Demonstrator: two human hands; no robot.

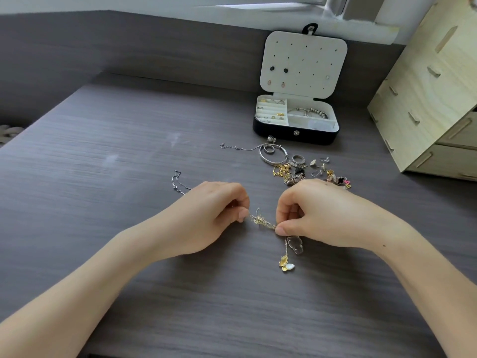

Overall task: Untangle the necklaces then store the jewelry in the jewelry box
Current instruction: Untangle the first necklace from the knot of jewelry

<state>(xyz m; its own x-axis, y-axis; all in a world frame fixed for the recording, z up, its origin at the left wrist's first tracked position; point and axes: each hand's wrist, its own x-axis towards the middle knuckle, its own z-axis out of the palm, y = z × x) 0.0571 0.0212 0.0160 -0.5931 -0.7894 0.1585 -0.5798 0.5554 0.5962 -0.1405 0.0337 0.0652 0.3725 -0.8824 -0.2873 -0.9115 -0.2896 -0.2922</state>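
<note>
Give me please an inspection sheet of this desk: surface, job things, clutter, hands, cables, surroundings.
Surface: dark wood-grain table, faint pale smudges.
Job's things: tangled chains in the middle, with a butterfly pendant attached; jewelry box open at the back, lid upright, some pieces inside; loose jewelry pile and bangle in front of the box; thin silver chain lying further left.
Clutter: nothing seen.
Hands: left hand and right hand each pinch one end of the tangle.
Cables: nothing seen.
Surroundings: pale wooden drawer unit at right; grey wall behind.
</note>
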